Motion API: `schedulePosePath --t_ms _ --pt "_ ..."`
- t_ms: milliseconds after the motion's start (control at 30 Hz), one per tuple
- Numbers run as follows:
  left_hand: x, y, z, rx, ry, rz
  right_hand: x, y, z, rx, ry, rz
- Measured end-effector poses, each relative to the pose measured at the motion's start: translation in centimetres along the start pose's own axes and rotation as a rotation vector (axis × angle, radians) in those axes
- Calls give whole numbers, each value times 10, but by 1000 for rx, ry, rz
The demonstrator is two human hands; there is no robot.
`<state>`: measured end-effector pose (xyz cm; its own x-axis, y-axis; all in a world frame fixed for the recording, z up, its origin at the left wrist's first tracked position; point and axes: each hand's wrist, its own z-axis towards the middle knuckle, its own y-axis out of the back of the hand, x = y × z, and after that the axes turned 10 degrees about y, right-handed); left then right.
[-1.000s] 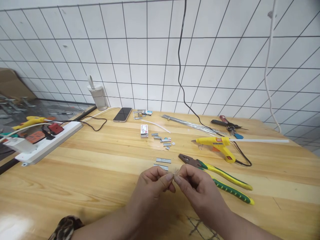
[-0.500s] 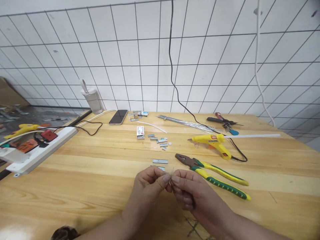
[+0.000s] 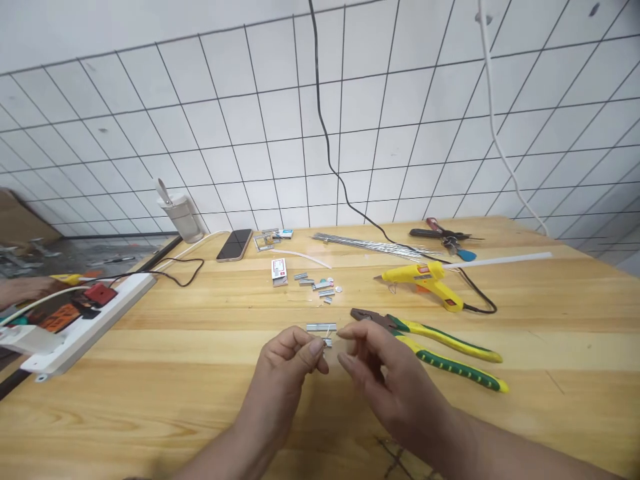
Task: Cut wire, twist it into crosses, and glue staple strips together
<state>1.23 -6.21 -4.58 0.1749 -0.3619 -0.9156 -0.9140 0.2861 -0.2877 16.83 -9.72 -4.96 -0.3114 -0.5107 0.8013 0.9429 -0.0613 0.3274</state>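
Note:
My left hand (image 3: 285,373) is closed in a pinch on a thin piece of wire (image 3: 328,332), whose tip sticks up past the thumb. Just to its right, my right hand (image 3: 397,383) is open, thumb and forefinger apart, with nothing visible between them. Behind the fingertips lies a strip of staples (image 3: 321,327), and a second short strip is partly covered by the left fingers. Combination pliers (image 3: 440,347) with green and yellow handles rest beyond my right hand. Twisted dark wire pieces (image 3: 395,457) lie below my right wrist.
A yellow glue gun (image 3: 425,277) lies at right, near dark-handled tools (image 3: 440,233). Metal rods (image 3: 370,245), a small box (image 3: 279,272), staple strips (image 3: 323,285) and a phone (image 3: 235,245) are farther back. Left stand a power strip (image 3: 100,320) and a cup (image 3: 183,217). Another person's hand (image 3: 25,290) shows far left.
My right hand has let go and moved right, its fingers parting; my left keeps the wire. Another person's hand has appeared at the far left. The view has shifted slightly.

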Motion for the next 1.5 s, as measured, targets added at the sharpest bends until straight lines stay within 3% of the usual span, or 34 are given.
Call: schedulePosePath --t_ms 67,167,533,633,733,833,967,1067,1167,1300,1367,1433,1500 --pt "-1 0 -2 7 7 -17 -6 1 -1 -3 282 -236" --pt "-2 -1 -4 22 22 -20 -9 3 2 30 499 -402" --pt "-1 -7 -8 29 2 5 -1 4 6 9 573 -492" --pt "-2 -9 -10 8 -6 30 1 2 4 31 477 -373" --pt "-3 -9 -11 -10 -36 54 7 -1 3 19 295 -219" --pt "-5 -8 -11 -18 -69 69 12 -5 4 -9 17 -15" --pt "-6 -7 -12 12 -99 67 15 -7 7 13 -462 462" --pt "-6 -7 -12 46 -93 45 15 -5 11 51 -598 669" --pt "-4 -5 -8 41 -54 5 13 -1 11 79 -423 462" --pt "0 -1 -3 20 1 -63 6 4 7 -63 255 -108" --pt "1 -1 -3 36 33 -111 3 6 6 -57 520 -365" --pt "2 -2 -3 66 69 -147 1 7 6 3 621 -554" --pt "1 -4 -5 93 105 -184 1 7 8 38 624 -666"
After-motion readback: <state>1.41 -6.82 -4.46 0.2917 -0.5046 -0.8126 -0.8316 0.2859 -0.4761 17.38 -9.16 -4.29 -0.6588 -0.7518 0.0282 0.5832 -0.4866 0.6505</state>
